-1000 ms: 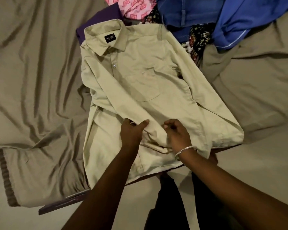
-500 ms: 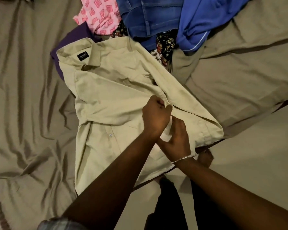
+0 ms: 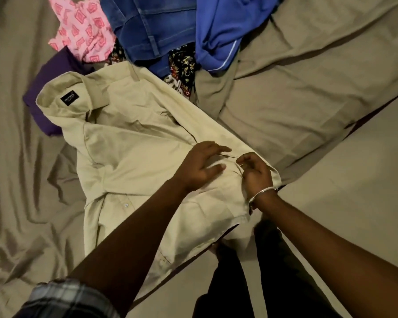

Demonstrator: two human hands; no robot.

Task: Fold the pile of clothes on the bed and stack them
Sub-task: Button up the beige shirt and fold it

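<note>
A beige collared shirt lies front up on the bed, its collar at the upper left and its left sleeve folded across the chest. My left hand rests flat on the folded sleeve with its fingers spread. Just to its right, my right hand, with a silver bangle on the wrist, pinches the sleeve's cuff near the shirt's right edge. Behind the shirt lies the pile: a pink patterned garment, blue jeans, a bright blue garment, a dark floral cloth and a purple garment.
A wrinkled tan bedsheet covers the bed. The bed's edge runs diagonally from upper right to lower middle, with pale floor beyond it. My dark trouser legs stand against the edge.
The left sleeve has been carried across the chest to the right. My left hand has let go and now lies flat on it. The view has shifted, so the shirt sits lower left.
</note>
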